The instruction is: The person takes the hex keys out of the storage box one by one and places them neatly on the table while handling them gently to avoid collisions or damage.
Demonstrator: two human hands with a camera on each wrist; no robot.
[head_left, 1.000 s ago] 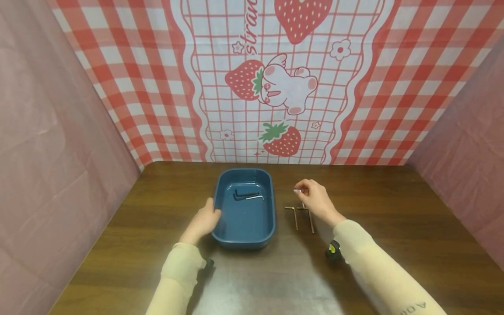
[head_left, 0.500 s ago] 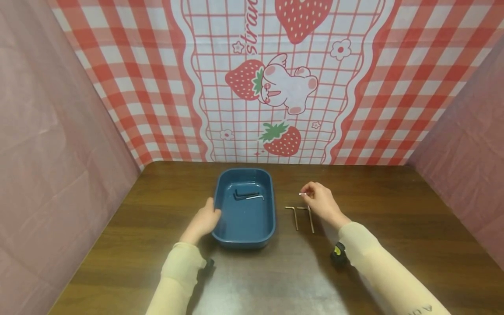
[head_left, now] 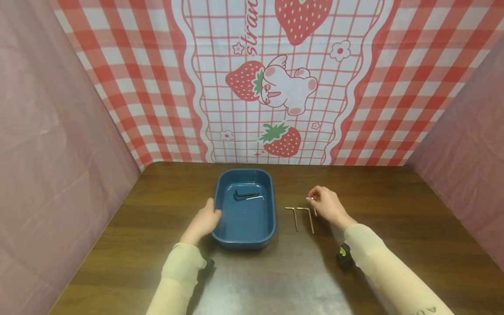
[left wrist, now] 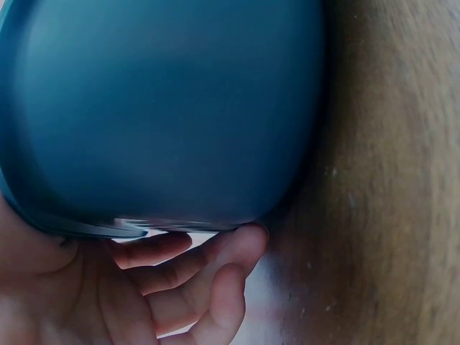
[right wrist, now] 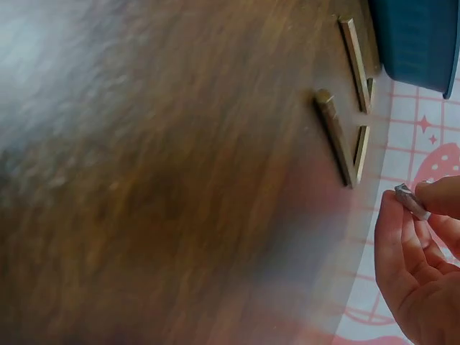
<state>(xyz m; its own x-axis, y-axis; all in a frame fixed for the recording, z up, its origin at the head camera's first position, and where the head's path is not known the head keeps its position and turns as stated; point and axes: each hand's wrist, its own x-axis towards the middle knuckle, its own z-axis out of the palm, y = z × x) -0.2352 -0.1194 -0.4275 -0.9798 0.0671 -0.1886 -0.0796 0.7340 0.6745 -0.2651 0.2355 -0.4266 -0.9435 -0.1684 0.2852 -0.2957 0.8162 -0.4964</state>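
My left hand point(head_left: 202, 224) holds the left side of a deep blue tray point(head_left: 244, 243), the thumb over the rim. In the left wrist view the fingers point(left wrist: 194, 287) lie along the tray's outer wall. Black hex keys point(head_left: 246, 194) and a silver hex key point(head_left: 256, 197) lie inside, toward its far end. My right hand point(head_left: 327, 204) pinches a small silvery L-shaped hex key point(right wrist: 411, 203) between thumb and fingers, just above the table; its middle is hidden. Left of that hand, two brass-coloured hex keys, one nearer the tray point(head_left: 295, 218) and one nearer the hand point(head_left: 311, 221), lie side by side.
Everything stands on a brown wooden table point(head_left: 252, 284). A red and white strawberry-print cloth point(head_left: 275, 144) hangs behind its far edge. Pink cloths hang at the left point(head_left: 59, 153) and right point(head_left: 464, 144).
My right hand has shifted right and slightly toward me with the silvery hex key, uncovering the right brass-coloured key. The left hand and tray have stayed put.
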